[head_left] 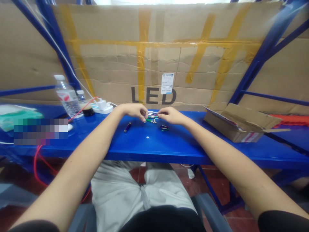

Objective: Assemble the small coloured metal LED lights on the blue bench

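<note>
My left hand [136,111] is closed in a pinch at the middle of the blue table, its fingertips on one end of a small green piece [149,120]. Opposite it, my right hand [170,115] has its fingers drawn together at the right end of a pile of shiny, slim coloured pieces [152,114]; what they hold, if anything, is too small to make out. Little silvery bits [154,121] lie just in front of the pile. Nearer me are a dark purple slim tube [127,127], a small cluster of shiny coloured loops [164,128] and a white round dot [147,137].
An open cardboard box [238,124] stands on the right of the blue table [135,151]. Towards the left are a water bottle [69,98], a smaller bottle with dark liquid [87,109], a white power strip [105,108] and cables. A large cardboard sheet [116,71] walls off the back.
</note>
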